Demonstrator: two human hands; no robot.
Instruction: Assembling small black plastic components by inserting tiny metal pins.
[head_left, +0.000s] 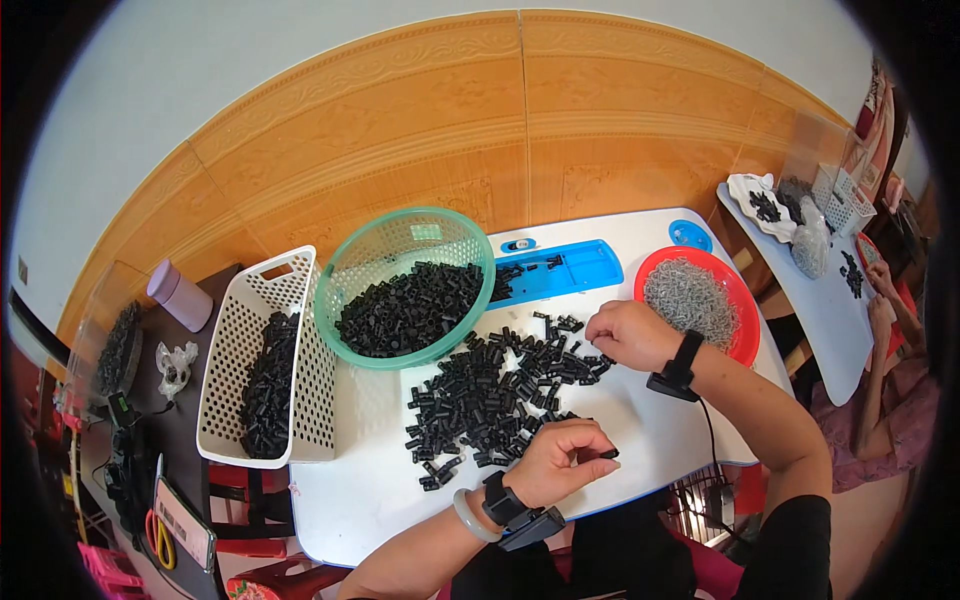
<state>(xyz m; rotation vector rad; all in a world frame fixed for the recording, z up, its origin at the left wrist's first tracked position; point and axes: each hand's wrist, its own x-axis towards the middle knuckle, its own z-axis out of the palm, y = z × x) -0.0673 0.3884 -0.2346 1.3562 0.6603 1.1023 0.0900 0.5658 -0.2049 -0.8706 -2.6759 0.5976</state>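
A: What do we have closest to us?
B: Our left hand point(560, 460), thumb and finger pinching a black piece point(611, 454) over the near side of the tabletop point(350, 505).
A: And past it?
B: We see the pile point(470, 400) of black pieces, loosely scattered across the middle.
A: Our right hand point(640, 336)?
B: Its fingers curl at the pile's far right edge; we cannot tell whether they grip anything.
A: What stands around the pile?
B: On our left, a white basket point(309, 430) and, beside it, a green basket point(365, 258), both holding black pieces. On our right, a red bowl point(751, 310) of silver bits point(690, 300).
A: Farther back?
B: A blue tray point(592, 268), then the brown wall panel point(400, 150).
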